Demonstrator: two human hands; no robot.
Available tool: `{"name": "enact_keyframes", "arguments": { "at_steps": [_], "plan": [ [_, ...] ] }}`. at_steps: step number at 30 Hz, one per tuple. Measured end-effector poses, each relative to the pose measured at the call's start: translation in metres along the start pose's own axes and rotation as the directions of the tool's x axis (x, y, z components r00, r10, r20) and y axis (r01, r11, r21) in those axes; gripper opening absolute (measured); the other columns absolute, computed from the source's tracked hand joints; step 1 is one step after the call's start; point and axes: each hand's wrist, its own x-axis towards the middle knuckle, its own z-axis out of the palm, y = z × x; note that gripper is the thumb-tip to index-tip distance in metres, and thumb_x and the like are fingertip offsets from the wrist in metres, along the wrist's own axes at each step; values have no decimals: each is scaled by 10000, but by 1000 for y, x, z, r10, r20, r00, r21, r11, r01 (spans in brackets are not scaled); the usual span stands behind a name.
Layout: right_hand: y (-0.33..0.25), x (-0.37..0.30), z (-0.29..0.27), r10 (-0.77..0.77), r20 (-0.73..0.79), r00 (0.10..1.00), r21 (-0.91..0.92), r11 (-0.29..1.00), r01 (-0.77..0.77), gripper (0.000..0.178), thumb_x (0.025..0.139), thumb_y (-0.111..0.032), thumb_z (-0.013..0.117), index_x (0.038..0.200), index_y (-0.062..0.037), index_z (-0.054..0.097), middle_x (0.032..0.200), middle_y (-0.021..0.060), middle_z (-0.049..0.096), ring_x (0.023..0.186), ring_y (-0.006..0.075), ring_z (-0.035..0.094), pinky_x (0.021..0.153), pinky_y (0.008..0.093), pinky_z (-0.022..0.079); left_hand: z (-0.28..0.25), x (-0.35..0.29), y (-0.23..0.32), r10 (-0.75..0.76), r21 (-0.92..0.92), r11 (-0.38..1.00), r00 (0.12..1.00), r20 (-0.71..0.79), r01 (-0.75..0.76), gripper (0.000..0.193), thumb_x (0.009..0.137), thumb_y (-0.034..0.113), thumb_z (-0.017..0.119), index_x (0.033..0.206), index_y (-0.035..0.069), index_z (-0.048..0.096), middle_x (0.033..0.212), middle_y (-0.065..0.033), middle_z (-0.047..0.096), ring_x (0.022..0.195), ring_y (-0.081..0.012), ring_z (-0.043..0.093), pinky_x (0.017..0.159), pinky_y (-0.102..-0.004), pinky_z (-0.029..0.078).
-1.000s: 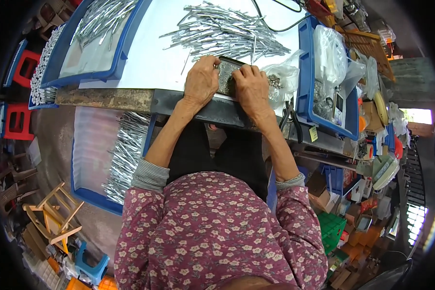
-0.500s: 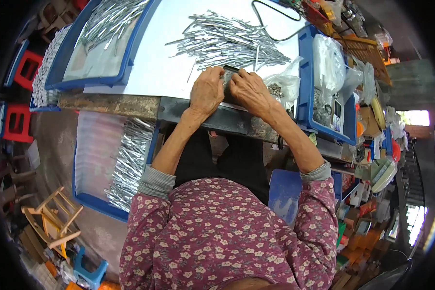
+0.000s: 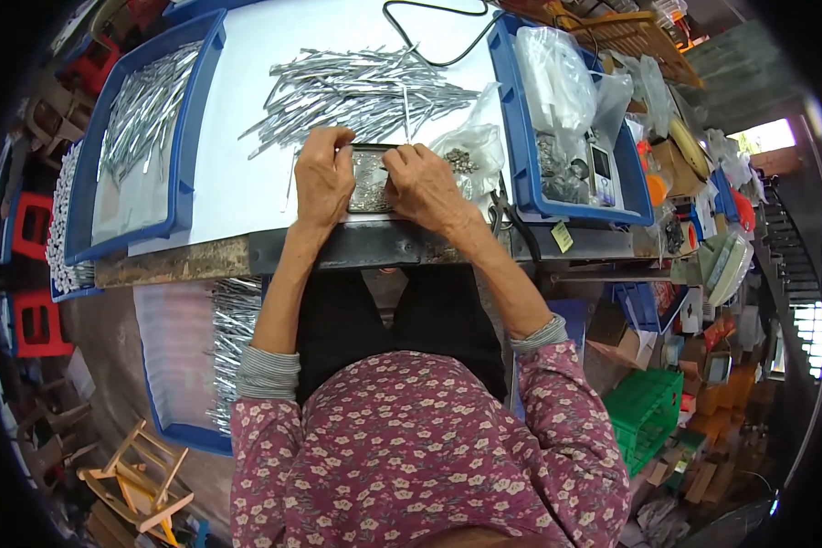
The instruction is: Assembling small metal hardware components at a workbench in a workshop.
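A shallow dark-rimmed tray [image 3: 368, 190] holding small metal pieces lies at the table's near edge, between my two hands. My left hand [image 3: 325, 183] is at the tray's left side, its fingers curled and thumb close to the fingertips. Over the tray's right side is my right hand [image 3: 427, 190], fingers bent inward and pinched. Whatever either hand grips is too small or hidden. Just beyond lies a loose pile of thin silver metal strips [image 3: 352, 91]. A clear plastic bag [image 3: 487, 151] with small metal parts [image 3: 460, 162] rests to the right of my right hand.
A blue tray [image 3: 184, 155] of similar strips stands at the left. On the right, a blue bin [image 3: 527, 173] contains plastic bags and a small device. A black cable [image 3: 420, 55] curves across the far table. Below the table, another blue tray [image 3: 212, 442] holds strips.
My hands have moved apart, showing more of the tray between them. The view has shifted, so the table and its things appear further left.
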Motion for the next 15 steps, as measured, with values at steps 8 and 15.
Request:
{"name": "enact_keyframes", "arguments": {
  "at_steps": [8,15],
  "plan": [
    [2,-19,4,65,-355,933,184,983,1,211,602,32,580,781,-6,476,718,127,495,681,289,514,590,365,430,51,68,9,81,25,994,850,520,-110,151,782,42,500,898,-21,573,813,-160,612,750,-294,594,667,-346,457],
    [-11,-36,-11,384,-463,799,540,837,-89,215,626,69,569,819,0,508,704,117,525,612,254,525,554,323,425,110,80,-4,202,211,901,795,572,-380,110,667,-11,488,724,-10,582,749,-203,569,770,-364,556,681,-429,450]
  ]
}}
